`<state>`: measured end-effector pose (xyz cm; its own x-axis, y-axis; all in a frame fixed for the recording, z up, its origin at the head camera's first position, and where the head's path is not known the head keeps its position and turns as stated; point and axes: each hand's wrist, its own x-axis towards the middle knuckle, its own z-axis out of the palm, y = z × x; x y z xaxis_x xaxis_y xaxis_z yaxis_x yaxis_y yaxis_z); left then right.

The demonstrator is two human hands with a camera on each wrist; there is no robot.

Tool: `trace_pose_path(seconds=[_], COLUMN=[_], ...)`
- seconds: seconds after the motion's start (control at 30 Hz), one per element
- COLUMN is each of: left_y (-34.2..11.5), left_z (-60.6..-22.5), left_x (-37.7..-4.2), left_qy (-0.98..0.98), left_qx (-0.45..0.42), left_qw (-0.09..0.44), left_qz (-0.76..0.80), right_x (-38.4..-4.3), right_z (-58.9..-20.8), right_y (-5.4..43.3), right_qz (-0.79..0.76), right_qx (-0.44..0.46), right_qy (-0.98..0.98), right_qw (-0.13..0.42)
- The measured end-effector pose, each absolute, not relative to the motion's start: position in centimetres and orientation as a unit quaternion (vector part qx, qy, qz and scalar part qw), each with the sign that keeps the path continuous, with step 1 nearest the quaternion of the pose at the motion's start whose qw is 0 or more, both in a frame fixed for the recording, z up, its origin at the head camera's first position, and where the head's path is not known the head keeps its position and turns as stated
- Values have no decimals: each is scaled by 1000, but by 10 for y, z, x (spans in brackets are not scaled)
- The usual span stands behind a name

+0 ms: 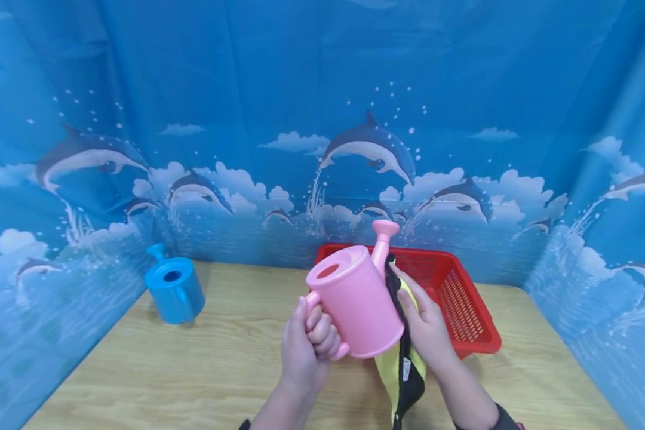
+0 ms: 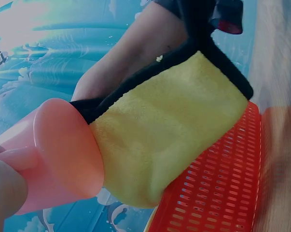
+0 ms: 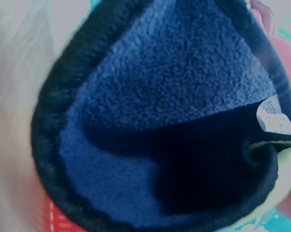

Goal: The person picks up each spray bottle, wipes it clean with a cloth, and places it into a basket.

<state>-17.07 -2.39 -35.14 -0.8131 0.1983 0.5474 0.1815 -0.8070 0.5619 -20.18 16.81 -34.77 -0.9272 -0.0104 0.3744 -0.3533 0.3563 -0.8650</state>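
Curled fingers of the left hand [image 1: 302, 353] grip the handle [image 1: 341, 351] of the pink watering can [image 1: 362, 304]; the right hand [image 1: 430, 328], fingers nearly straight, presses a yellow-and-black plush cloth [image 1: 388, 377] to the can's side. Work on this can seems under way; how much remains I cannot tell. Behind the pink can sits a red perforated basket [image 1: 481, 347]; to its left, untouched, a blue watering can [image 1: 174, 294]

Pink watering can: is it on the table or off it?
Off the table: the left grip holds the can by its handle, and its underside shows in the left wrist view.
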Motion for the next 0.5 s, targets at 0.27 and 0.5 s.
trace_pose_path(seconds=[0.27,0.5], left_y=[-25,-24], left_z=[-351,-352], left_x=[-171,-173], left_qy=[308,301], left_qx=[295,353], left_qw=[12,34], left_qz=[905,885], right_x=[-191,-194], right_z=[-356,-344], right_y=[168,175], right_qz=[585,581], right_qx=[114,88], right_qy=[-784,-791], right_qw=[176,167])
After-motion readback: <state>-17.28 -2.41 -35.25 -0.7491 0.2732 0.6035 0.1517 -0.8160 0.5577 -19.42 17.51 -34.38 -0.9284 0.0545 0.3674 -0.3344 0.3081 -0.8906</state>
